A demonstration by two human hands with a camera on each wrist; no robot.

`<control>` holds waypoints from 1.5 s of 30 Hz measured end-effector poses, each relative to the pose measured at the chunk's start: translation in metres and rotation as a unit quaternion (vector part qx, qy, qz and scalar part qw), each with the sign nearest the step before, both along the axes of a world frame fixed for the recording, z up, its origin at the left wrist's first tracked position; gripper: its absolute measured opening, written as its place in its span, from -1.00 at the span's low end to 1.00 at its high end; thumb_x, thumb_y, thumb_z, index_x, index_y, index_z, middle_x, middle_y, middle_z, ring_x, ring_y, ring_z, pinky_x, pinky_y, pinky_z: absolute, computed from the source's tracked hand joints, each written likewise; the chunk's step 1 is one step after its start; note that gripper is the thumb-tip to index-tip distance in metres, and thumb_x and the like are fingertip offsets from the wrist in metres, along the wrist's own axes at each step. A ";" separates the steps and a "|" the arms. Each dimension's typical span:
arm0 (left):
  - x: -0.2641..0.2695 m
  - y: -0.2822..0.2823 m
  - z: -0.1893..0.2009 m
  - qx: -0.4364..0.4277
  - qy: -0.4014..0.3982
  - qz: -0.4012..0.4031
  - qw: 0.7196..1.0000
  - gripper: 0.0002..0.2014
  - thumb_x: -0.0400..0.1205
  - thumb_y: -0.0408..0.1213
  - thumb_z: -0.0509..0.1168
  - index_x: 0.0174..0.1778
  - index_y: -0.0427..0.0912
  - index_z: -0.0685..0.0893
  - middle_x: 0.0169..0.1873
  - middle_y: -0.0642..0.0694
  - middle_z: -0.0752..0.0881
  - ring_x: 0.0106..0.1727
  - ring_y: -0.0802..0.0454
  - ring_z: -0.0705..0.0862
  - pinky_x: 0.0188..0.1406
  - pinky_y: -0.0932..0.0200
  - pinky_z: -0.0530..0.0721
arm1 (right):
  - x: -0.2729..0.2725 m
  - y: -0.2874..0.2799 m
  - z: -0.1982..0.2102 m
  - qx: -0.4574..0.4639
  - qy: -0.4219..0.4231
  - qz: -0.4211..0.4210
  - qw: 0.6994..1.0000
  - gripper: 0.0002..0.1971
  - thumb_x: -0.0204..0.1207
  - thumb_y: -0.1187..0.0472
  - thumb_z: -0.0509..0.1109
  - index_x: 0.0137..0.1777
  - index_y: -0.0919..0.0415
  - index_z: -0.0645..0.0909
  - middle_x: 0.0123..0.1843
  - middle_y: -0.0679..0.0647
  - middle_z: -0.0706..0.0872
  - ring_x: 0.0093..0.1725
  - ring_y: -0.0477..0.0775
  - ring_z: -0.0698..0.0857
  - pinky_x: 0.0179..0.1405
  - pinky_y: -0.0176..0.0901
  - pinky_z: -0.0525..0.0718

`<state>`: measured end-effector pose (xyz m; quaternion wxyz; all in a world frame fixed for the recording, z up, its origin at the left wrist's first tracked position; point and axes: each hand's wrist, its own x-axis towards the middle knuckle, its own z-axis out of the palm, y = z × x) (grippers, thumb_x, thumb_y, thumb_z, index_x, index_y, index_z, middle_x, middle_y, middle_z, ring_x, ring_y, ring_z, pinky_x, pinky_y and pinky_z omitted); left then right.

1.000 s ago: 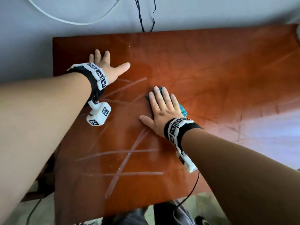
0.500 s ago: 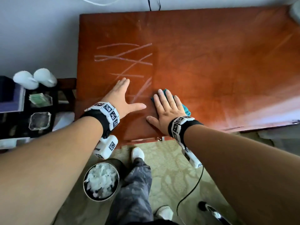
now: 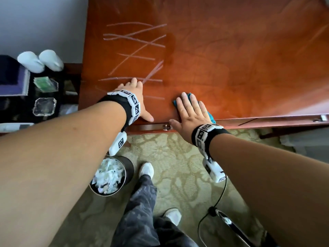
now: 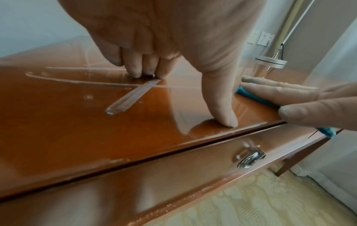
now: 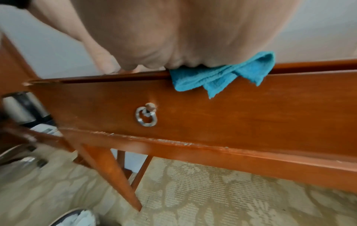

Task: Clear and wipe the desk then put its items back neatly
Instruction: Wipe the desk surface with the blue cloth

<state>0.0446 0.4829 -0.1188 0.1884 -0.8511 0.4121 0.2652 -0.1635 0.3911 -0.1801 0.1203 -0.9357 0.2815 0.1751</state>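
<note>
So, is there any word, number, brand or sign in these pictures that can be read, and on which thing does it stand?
No readable words or numbers.
Wrist bands: black-and-white square code marks, no letters.
Right wrist camera: a small dark mark, too blurred to read.
Desk: pale crossed streaks, not writing.
Cloth, drawer ring, bin: no label visible.

Both hands flat at counter's near edge.
Left hand (image 3: 138, 97) on counter (image 3: 231, 50), left of right hand (image 3: 190, 113); cloth (image 3: 211, 117) under right hand, overhanging edge above drawer ring (image 5: 145, 117). Bin (image 3: 110, 175) on floor below left wrist.
</note>
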 end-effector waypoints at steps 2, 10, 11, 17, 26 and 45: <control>-0.003 -0.001 0.002 0.010 0.007 0.006 1.000 0.46 0.23 0.45 0.58 0.79 -0.22 -0.12 0.80 -0.16 -0.13 0.76 -0.23 0.10 0.69 -0.16 0.21 | -0.009 -0.020 0.001 -0.012 0.008 -0.045 0.999 -0.18 0.73 -0.36 -0.12 0.82 0.04 -0.30 0.81 -0.03 -0.42 0.78 0.10 -0.41 0.76 0.14 -0.31; 0.014 0.005 -0.011 0.004 0.048 -0.002 0.999 0.59 0.15 0.52 0.57 0.79 -0.17 -0.31 0.78 -0.14 -0.34 0.81 -0.12 -0.20 0.79 -0.14 -0.10 | 0.024 -0.062 0.006 -0.035 0.056 -0.204 0.977 -0.12 0.65 -0.47 -0.25 0.81 0.05 -0.33 0.81 0.00 -0.42 0.78 0.14 -0.41 0.75 0.20 -0.28; 0.015 0.007 -0.013 -0.003 0.053 0.001 0.999 0.59 0.15 0.52 0.57 0.79 -0.16 -0.32 0.77 -0.13 -0.35 0.81 -0.10 -0.22 0.79 -0.14 -0.12 | 0.032 -0.060 0.005 -0.033 0.056 -0.218 0.974 -0.10 0.64 -0.48 -0.26 0.81 0.07 -0.33 0.81 0.01 -0.42 0.78 0.16 -0.41 0.75 0.23 -0.27; 0.014 0.011 -0.018 -0.034 0.047 0.000 0.998 0.56 0.17 0.50 0.57 0.79 -0.16 -0.28 0.79 -0.12 -0.30 0.81 -0.08 -0.21 0.79 -0.14 -0.12 | 0.056 -0.012 0.003 -0.039 0.027 -0.111 0.993 -0.10 0.65 -0.46 -0.26 0.81 0.09 -0.32 0.81 0.04 -0.42 0.77 0.18 -0.41 0.75 0.24 -0.31; 0.016 0.011 -0.023 -0.057 0.024 -0.024 0.998 0.51 0.18 0.50 0.55 0.80 -0.21 -0.18 0.80 -0.16 -0.19 0.80 -0.14 -0.08 0.78 -0.14 0.03 | 0.042 0.058 -0.008 -0.009 -0.010 -0.029 0.999 -0.09 0.56 -0.40 -0.40 0.82 0.12 -0.30 0.81 0.06 -0.43 0.76 0.20 -0.45 0.74 0.27 -0.32; 0.169 -0.068 -0.017 -0.144 0.028 0.142 0.979 -0.04 0.67 0.34 0.15 0.82 -0.07 -0.14 0.80 -0.11 -0.21 0.81 -0.18 -0.17 0.73 -0.25 -0.02 | 0.168 0.010 0.007 0.034 0.020 -0.119 0.992 -0.10 0.68 -0.37 -0.10 0.78 0.10 -0.43 0.77 0.06 -0.54 0.72 0.22 -0.54 0.71 0.31 -0.39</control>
